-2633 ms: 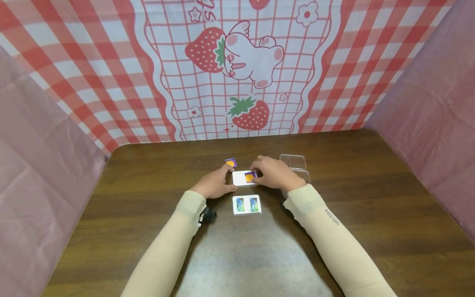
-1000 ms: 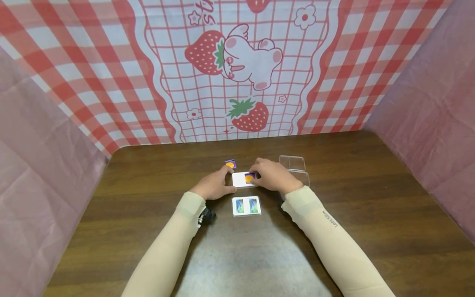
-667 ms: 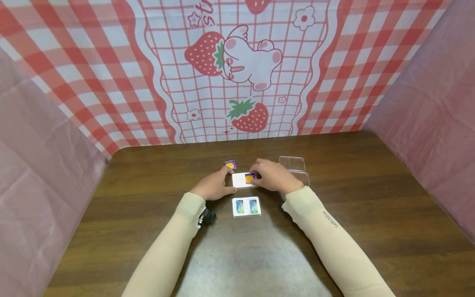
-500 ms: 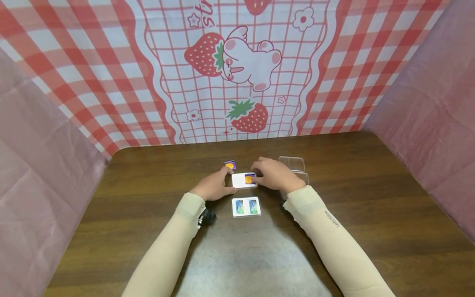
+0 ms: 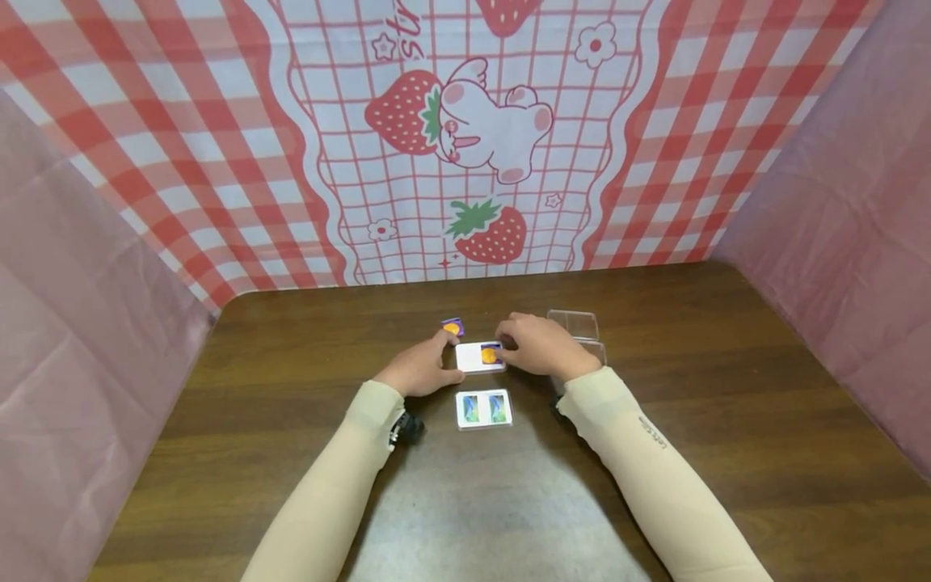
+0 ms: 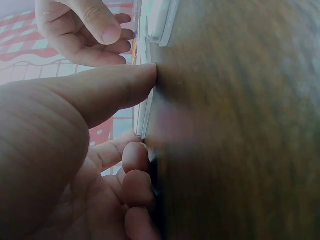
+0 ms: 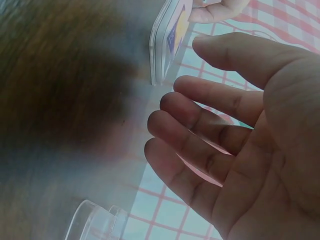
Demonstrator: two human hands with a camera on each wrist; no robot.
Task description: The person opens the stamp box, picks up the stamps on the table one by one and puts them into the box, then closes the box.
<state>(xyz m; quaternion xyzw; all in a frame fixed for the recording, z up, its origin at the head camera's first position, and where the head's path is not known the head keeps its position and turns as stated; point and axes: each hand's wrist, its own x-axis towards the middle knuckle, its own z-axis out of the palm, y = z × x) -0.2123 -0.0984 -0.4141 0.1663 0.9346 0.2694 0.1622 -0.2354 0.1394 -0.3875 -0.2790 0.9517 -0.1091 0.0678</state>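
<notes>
On the table, a flat clear plastic case with a white insert [image 5: 469, 358] carries a small purple card with an orange disc [image 5: 489, 354] on its right half. My left hand [image 5: 418, 366] holds the case at its left end, thumb at the near edge and index finger by the far corner, as the left wrist view shows. My right hand [image 5: 540, 346] hovers at the right end with loosely bent fingers; in the right wrist view its fingertips [image 7: 159, 122] are apart from the case and hold nothing. Another purple-and-orange card [image 5: 452, 326] lies beyond my left fingertips.
Nearer to me lies a second flat case [image 5: 484, 409] with two blue-green pictures. Behind my right hand stand clear plastic covers [image 5: 575, 325], partly hidden by it. A checked strawberry cloth [image 5: 480, 121] hangs behind the wooden table [image 5: 502, 501].
My right thumb and fingers have come off the card on the case and drawn slightly right. The card stays on the right half. My left hand keeps its place.
</notes>
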